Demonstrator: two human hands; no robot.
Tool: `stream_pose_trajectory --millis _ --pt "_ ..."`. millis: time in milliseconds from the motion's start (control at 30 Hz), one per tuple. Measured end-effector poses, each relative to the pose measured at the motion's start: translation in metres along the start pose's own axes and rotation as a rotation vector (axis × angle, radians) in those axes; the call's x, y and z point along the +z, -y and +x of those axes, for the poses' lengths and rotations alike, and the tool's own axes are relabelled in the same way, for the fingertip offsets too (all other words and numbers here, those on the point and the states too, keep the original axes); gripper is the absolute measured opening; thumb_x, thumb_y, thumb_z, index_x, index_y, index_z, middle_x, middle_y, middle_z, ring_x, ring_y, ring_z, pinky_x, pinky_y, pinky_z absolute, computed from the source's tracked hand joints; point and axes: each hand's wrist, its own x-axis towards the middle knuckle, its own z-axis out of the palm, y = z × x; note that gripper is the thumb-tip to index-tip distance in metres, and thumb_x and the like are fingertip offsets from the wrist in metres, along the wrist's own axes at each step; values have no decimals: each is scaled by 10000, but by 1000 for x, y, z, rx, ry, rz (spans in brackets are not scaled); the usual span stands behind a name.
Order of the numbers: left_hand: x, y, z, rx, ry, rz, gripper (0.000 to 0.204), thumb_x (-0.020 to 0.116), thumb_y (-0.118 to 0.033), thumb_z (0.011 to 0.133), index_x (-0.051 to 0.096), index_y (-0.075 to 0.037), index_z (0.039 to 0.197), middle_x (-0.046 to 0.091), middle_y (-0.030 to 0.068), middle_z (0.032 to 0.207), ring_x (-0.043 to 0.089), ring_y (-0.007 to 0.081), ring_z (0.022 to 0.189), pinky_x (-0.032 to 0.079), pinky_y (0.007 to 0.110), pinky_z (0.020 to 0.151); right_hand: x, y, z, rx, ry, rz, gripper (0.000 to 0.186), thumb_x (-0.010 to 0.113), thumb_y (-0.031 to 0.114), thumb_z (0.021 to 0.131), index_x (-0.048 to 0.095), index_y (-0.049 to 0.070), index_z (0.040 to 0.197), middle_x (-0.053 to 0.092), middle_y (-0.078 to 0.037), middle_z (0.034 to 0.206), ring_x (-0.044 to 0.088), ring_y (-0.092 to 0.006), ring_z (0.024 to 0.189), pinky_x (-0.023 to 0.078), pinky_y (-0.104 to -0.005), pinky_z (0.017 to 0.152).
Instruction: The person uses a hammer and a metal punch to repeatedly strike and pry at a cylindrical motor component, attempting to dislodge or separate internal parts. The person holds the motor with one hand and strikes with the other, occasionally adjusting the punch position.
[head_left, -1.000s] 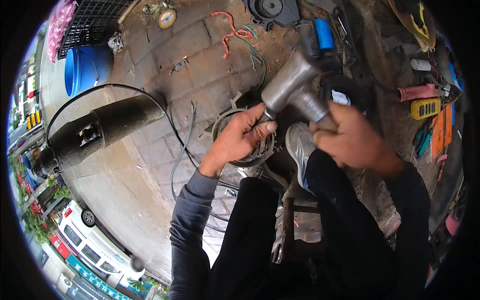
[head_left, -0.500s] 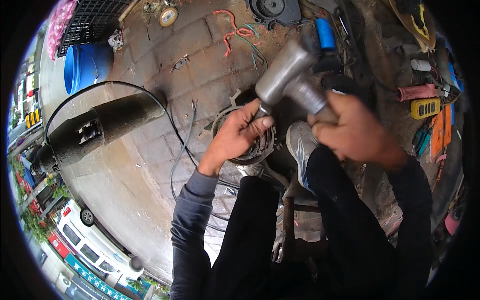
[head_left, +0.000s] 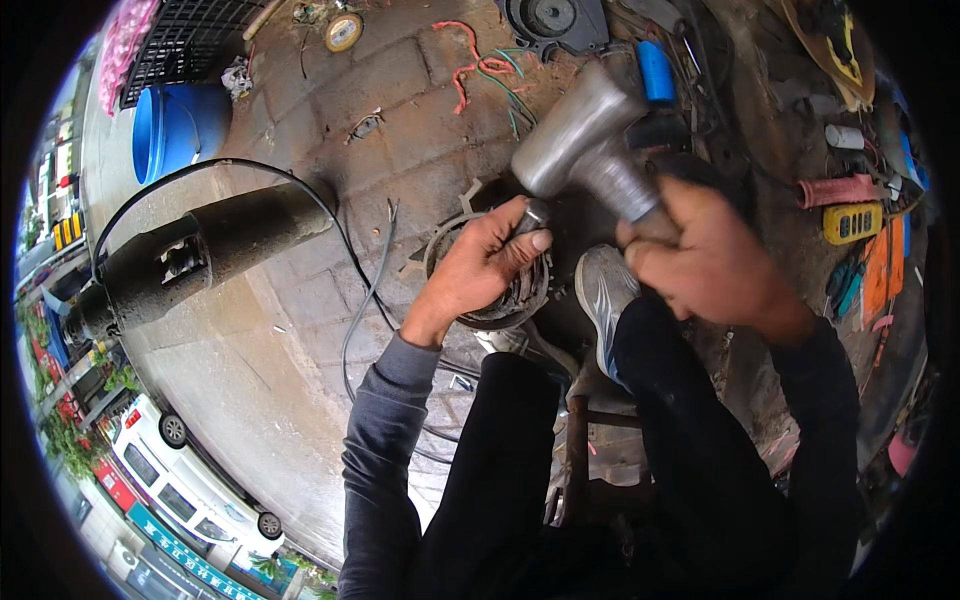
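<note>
Punch [head_left: 536, 213]: in the left hand, over the housing; its top end shows, and its lower end is hidden.
Housing [head_left: 503, 325]: round and open, on the floor in front of the person, below the left hand; whether the hand rests on its rim, I cannot tell.
Left hand [head_left: 475, 268]: thumb and fingers pinch the punch, thumb pointing right; the back of the hand shows, with the wrist bent slightly over a forearm that rises from the lower edge.
Hammer [head_left: 590, 140]: raised beside the punch's top with a small gap in view; its head points left, and its handle slants down to the right hand.
Right hand [head_left: 710, 265]: fingers wrapped around the handle, slightly blurred; the forearm comes up and leftward from the lower right.
Shoe [head_left: 606, 300]: just right of the housing.
Cables [head_left: 383, 262]: left of the housing, near the left hand.
Tube [head_left: 250, 235]: dark, lying farther left.
Bucket [head_left: 182, 130]: blue, beyond the tube.
Floor [head_left: 385, 135]: paved and stained.
</note>
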Motion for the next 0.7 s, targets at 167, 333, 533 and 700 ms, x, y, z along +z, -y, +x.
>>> stream_pose_trajectory --millis 167,333,533,700 --pt "-2 2 3 29 31 36 284 663 -268 1041 547 -9 1022 514 29 796 441 114 785 441 303 720 4 25 2 -186 -343 29 192 642 64 906 622 -37 1067 619 -106 737 581 -187 546 490 -345 532" --pt "0 -3 -3 63 24 101 287 634 -265 1063 608 -10 1190 574 -29 895 487 60 822 440 235 750 23 -21 15 104 20 -160 223 675 110 883 611 -27 1048 626 -121 759 639 -206 614 504 -354 550" --pt "-2 4 -2 37 28 75 277 654 -273 1047 560 -13 1049 528 41 820 467 121 793 457 302 736 -7 -4 -4 -116 -202 126 186 609 58 947 608 9 1127 589 -21 688 514 -88 447 429 -263 427" --pt "-3 1 -4 -7 42 61 270 644 -281 1059 587 -22 1114 552 -42 852 504 56 794 451 247 721 27 -8 14 22 -344 -89 192 663 91 896 625 -16 1051 625 -87 711 603 -146 564 486 -323 520"
